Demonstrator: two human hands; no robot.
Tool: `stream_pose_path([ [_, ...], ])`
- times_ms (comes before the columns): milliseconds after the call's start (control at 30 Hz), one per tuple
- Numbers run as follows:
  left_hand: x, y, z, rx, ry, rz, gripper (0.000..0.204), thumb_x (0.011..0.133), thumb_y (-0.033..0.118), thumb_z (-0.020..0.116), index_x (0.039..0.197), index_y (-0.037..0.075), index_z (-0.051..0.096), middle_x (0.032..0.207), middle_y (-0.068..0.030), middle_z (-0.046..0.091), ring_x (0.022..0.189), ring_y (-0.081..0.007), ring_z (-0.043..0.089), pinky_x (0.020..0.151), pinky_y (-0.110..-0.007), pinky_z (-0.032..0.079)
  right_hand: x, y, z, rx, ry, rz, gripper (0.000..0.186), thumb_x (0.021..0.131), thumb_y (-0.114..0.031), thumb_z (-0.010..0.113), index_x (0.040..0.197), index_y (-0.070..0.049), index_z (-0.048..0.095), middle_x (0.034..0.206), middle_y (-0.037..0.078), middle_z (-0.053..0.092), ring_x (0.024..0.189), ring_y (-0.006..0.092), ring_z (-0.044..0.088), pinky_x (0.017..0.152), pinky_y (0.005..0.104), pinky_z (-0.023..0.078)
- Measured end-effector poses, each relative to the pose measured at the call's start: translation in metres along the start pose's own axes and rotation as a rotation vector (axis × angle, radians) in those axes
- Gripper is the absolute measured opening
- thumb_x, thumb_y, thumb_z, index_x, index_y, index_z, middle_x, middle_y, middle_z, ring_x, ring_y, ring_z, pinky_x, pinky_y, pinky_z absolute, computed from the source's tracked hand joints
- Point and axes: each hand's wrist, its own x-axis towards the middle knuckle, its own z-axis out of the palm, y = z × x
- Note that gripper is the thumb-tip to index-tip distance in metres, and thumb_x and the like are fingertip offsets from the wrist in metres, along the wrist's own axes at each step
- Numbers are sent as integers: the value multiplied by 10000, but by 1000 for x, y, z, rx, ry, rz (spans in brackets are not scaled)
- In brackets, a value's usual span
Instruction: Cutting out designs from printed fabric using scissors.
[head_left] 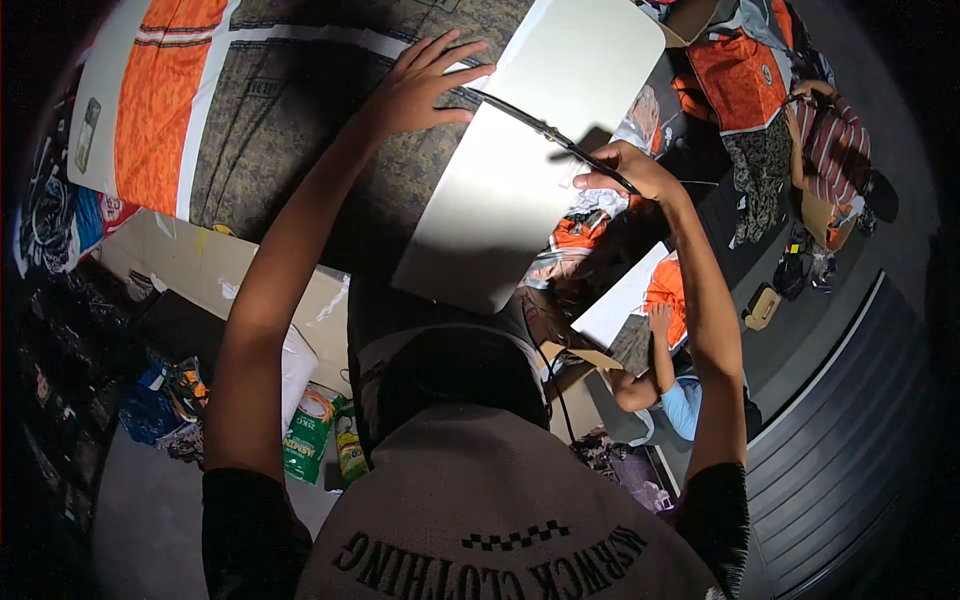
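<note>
Lying flat, orange-banded camouflage fabric (pixel 270 130), left hand (pixel 408 95) spread, right hand (pixel 635 172) perhaps pinching black cord (pixel 530 121)

Camouflage cloth (pixel 262 135) with an orange band lies spread on a white tabletop (pixel 590 50), a black strip (pixel 545 129) slanting beside it.

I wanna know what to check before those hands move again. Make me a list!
1. Left hand spread open over the camouflage cloth: ok.
2. Right hand holding the dark strip: ok.
3. Cloth smooth: not ok, creases show near the orange band.
4. Strip touching the white board: cannot tell.
5. Co-worker's hand apart from these two hands: ok.
</note>
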Motion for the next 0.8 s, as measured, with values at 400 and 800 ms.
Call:
stream_pose_path([
  [400, 1, -3, 2, -45, 3, 23, 766, 798, 386, 744, 1486, 309, 416, 1594, 29, 288, 1487, -276, 204, 1195, -501, 162, -1, 17, 6, 27, 33, 7, 488, 786, -471, 801, 543, -108, 584, 454, -56, 385, 428, 91, 337, 462, 248, 267],
  [800, 0, 1, -2, -6, -18, -7, 795, 768, 387, 765, 1481, 315, 421, 1590, 40, 294, 1488, -262, 201, 1196, -487, 168, -7, 11, 8, 99, 7, 121, 430, 798, -415, 792, 586, -99, 591, 483, -59, 407, 435, 73, 342, 446, 233, 256],
])
